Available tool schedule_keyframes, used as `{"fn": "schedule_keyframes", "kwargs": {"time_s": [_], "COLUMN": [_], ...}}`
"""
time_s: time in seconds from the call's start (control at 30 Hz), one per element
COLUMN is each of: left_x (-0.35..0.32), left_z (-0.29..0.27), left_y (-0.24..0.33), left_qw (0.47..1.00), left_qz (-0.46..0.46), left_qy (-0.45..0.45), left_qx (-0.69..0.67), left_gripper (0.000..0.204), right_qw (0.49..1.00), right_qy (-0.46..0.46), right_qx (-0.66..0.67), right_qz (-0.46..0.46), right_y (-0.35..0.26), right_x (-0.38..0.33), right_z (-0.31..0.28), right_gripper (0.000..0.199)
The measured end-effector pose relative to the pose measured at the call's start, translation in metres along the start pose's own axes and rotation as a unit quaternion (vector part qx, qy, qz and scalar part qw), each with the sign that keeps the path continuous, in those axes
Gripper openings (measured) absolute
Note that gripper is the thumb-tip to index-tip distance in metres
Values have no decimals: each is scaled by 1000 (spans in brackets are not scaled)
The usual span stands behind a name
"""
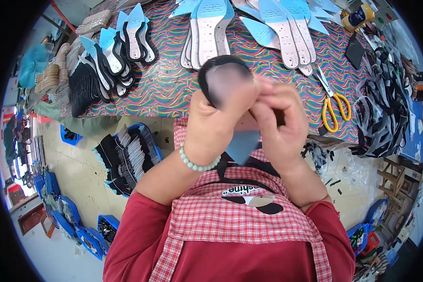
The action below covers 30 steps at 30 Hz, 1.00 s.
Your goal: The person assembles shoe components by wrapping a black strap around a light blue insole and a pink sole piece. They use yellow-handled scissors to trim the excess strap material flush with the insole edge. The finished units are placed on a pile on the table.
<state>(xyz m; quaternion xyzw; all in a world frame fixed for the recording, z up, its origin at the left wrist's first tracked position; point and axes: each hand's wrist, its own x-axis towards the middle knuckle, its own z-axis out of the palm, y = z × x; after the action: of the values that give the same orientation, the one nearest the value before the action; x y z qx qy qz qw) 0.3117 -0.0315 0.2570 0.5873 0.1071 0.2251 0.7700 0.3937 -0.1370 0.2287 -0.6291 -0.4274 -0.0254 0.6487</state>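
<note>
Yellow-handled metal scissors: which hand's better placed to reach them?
Right hand, likely: it's nearer the scissors, which lie on its side; the left hand is farther, gripping the black-edged pale insole.

Both forearms (163,181) converge, left fingers (242,97) near curled right fingers (281,99).

From the head, one view looks steeply down at both hands (214,124) (284,124).

a deep red top (249,263) has loose sleeves (138,230) ending about the elbows, and over it lies a red-and-white checked apron (207,225) with broad matching straps (169,263). the apron bears white-edged lettering (242,190) and rounded black shapes (270,208). a bracelet (192,166) of round, pale green beads circles the wrist of the bare left hand (209,127).
</note>
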Motion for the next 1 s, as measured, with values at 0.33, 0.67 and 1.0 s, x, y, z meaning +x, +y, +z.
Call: {"fn": "schedule_keyframes", "kwargs": {"time_s": [0.33,0.67,1.0], "left_x": [2,3,-13], "left_z": [-7,-12,-17], "left_y": [-12,-6,-8], "left_qw": [993,975,994], "left_qz": [19,-20,27], "left_qy": [46,-19,-69], "left_qx": [-109,-220,-84], "left_gripper": [45,46,37], "right_qw": [996,990,946], "right_qy": [-45,-97,-99], "right_qx": [-79,-105,179], "right_qz": [-14,2,251], "right_y": [-6,-20,-22], "right_x": [-11,-13,-5], "right_z": [-22,-19,-19], "right_gripper": [19,17,20]}}
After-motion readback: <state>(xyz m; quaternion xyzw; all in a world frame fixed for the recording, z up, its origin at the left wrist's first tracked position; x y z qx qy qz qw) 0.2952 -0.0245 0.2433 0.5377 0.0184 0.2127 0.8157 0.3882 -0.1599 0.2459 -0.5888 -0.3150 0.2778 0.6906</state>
